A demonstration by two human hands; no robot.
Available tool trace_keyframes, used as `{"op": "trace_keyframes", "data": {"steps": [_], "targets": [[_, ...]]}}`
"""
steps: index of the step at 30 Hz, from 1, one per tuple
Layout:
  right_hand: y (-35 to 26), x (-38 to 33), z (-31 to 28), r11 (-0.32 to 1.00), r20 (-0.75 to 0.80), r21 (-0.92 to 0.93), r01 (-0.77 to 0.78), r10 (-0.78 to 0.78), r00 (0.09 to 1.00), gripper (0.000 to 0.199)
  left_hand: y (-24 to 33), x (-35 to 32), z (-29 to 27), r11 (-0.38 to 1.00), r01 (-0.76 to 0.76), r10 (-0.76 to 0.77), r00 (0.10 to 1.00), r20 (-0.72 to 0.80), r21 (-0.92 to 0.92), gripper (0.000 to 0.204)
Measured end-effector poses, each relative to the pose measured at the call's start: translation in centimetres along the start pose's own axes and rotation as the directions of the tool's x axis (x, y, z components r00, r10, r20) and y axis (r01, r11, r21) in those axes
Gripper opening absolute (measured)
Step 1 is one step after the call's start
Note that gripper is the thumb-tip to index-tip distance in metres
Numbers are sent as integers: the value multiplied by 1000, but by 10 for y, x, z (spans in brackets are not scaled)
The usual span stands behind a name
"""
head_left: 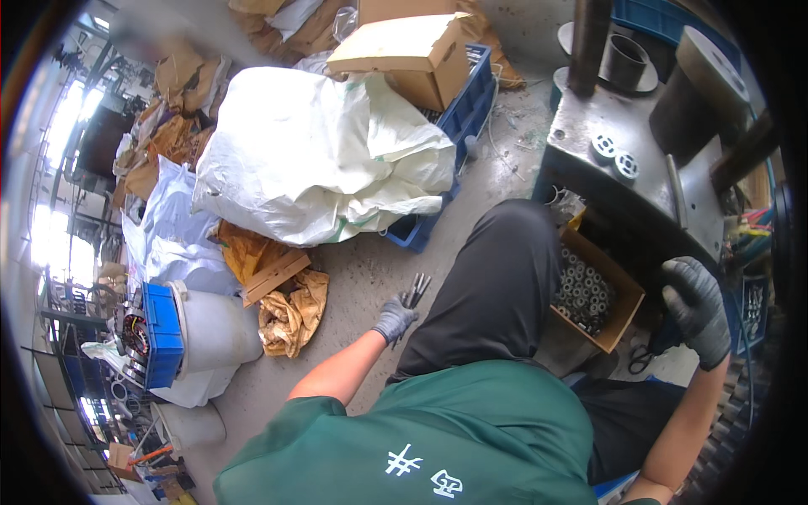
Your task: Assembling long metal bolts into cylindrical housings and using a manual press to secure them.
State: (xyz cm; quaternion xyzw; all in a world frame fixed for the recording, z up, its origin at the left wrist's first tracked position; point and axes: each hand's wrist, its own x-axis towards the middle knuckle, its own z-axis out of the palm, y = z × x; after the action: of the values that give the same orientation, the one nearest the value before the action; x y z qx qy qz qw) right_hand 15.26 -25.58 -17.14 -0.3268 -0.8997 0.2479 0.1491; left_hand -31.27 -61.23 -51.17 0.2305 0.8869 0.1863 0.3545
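My left hand [393,318], in a grey glove, hangs beside my left thigh and grips a small bundle of thin grey metal rods [417,289] that stick up and away from it. My right hand [697,308], also gloved in grey, is curled low on the right, just past an open cardboard box [627,305] filled with several small round metal parts [582,292]. Whether the right hand holds something is hidden. I sit in a green shirt and black trousers.
A grey metal machine table [581,135] stands ahead on the right, with two round toothed parts [614,155] on it. A big white sack [311,151], blue crates [467,109], cardboard boxes [412,55] and a white bucket [215,328] crowd the concrete floor on the left.
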Motion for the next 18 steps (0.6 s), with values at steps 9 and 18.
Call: {"op": "trace_keyframes", "data": {"steps": [9, 18], "targets": [[17, -45, -32, 990, -104, -141, 18, -33, 994, 30, 252, 16, -155, 490, -745, 845, 533, -38, 452, 24], [30, -59, -35, 999, -62, 9, -48, 48, 997, 31, 592, -63, -102, -516, -712, 804, -211, 555, 476, 28]]}}
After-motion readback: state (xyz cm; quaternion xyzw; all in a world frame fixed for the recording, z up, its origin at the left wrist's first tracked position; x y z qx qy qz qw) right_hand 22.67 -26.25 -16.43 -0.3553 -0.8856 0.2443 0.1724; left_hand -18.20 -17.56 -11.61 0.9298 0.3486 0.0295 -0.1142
